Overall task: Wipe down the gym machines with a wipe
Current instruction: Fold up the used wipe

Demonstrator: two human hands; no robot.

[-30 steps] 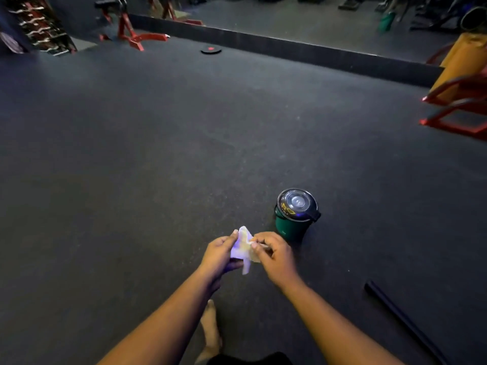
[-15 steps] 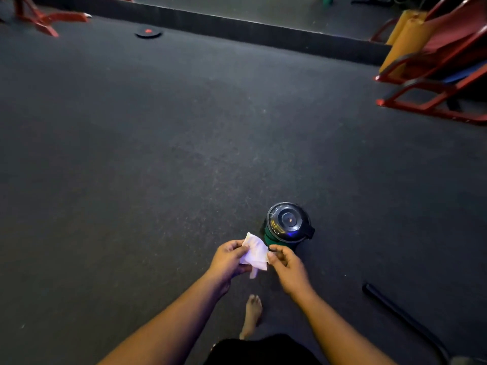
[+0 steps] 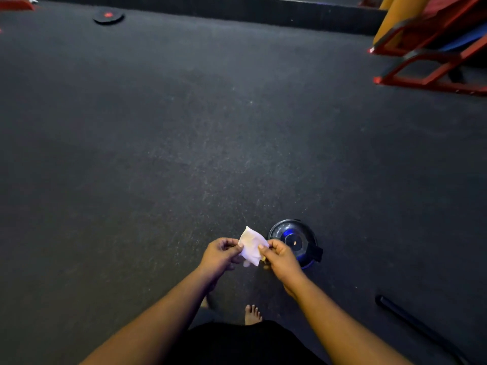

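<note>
Hands, left (image 3: 220, 255) and right (image 3: 279, 256), pinch wipe (image 3: 251, 246) corners, its length tilted up-left.

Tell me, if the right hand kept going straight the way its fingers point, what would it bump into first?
The right hand points left, at the crumpled white wipe it already pinches; just beyond is the left hand holding the other edge. Depth is unclear, but nothing else seems in line.

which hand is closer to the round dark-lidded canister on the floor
Right. The right hand overlaps the round dark-lidded canister in view, pinching the white wipe. The left hand holds the wipe's far side.
</note>
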